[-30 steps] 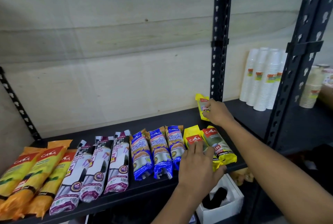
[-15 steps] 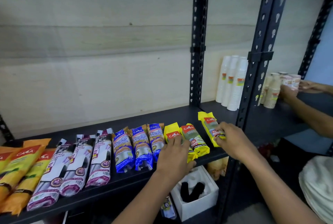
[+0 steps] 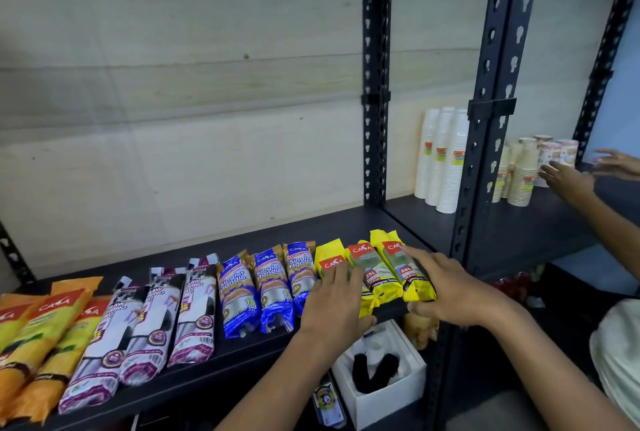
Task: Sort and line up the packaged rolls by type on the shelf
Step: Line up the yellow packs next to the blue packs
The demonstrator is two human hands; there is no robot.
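Twelve packaged rolls lie side by side along the front of a dark metal shelf (image 3: 346,222) that crosses the lower half of the frame. From the lower left: three orange packs (image 3: 41,333), three white-and-purple packs (image 3: 152,319), three blue packs (image 3: 270,281), and three yellow packs (image 3: 377,271) just right of centre. All point front to back, tilted slightly.

The left hand (image 3: 334,306) lies flat, fingers spread and together with the palm down, over the leftmost yellow pack, its edge against the nearest blue one. The right hand (image 3: 446,288) rests on the rightmost yellow pack, fingers laid along its top and right side, thumb curled under the shelf's front edge; it presses rather than grips.

Beyond a black perforated upright (image 3: 485,153), at middle right, stand tall stacks of white cups (image 3: 441,160) and shorter beige cup stacks (image 3: 519,177). Another person's two hands (image 3: 568,181) reach toward those at the right edge.

Below the shelf, at bottom centre, sits an open white box (image 3: 384,392) holding something black.
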